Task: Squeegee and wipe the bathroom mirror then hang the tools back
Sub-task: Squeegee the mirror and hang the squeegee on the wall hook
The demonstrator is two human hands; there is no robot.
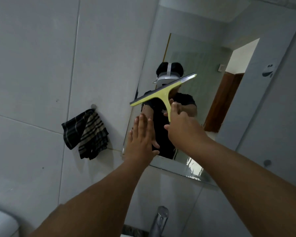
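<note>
The bathroom mirror [212, 53] hangs tilted on the grey tiled wall, showing a person's reflection. My right hand [181, 127] grips the handle of a yellow-green squeegee [162, 93], whose blade lies slanted against the mirror's left middle. My left hand [140, 137] rests flat with fingers spread on the mirror's lower left corner. A dark striped cloth [86, 134] hangs from a round wall hook [93, 106] left of the mirror.
A chrome tap [160, 219] stands below at the bottom edge. A white toilet tank corner [0, 223] shows at the bottom left. A second round hook [267, 163] sits on the wall right of the mirror, with a smiling sticker [268, 70] above it.
</note>
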